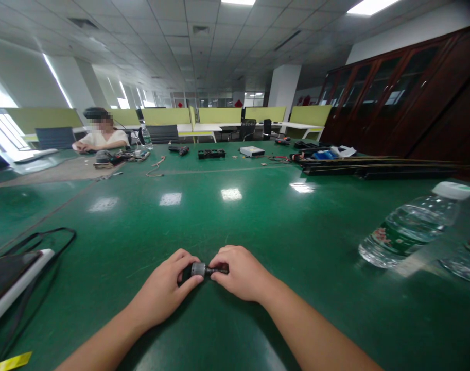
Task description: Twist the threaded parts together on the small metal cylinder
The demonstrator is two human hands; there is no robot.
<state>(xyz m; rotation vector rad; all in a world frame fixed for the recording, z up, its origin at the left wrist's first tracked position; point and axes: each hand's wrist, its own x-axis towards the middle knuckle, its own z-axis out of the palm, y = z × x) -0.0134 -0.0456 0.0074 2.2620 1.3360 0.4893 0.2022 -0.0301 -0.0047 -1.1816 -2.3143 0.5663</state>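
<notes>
Low over the green table, both hands meet at a small tool lying crosswise between them. My left hand [172, 281] is closed round a grey metal cylinder with a dark body that looks like a drill chuck [198, 269]; the fingers cover its left part. From its right side extends a thin dark ribbed shaft, like a drill bit [215, 270]. The fingertips of my right hand [238, 273] pinch this shaft, and its far end is partly hidden by the hand. Shaft and cylinder sit in line, end to end.
A water bottle [410, 229] stands at right. On the left lie a phone-like device [14, 281] and a black strap [45, 232]. Farther back are a power drill [179, 150], a black part [211, 153], a silver box [252, 151] and dark rails [335, 167]. Another person [103, 136] sits far left.
</notes>
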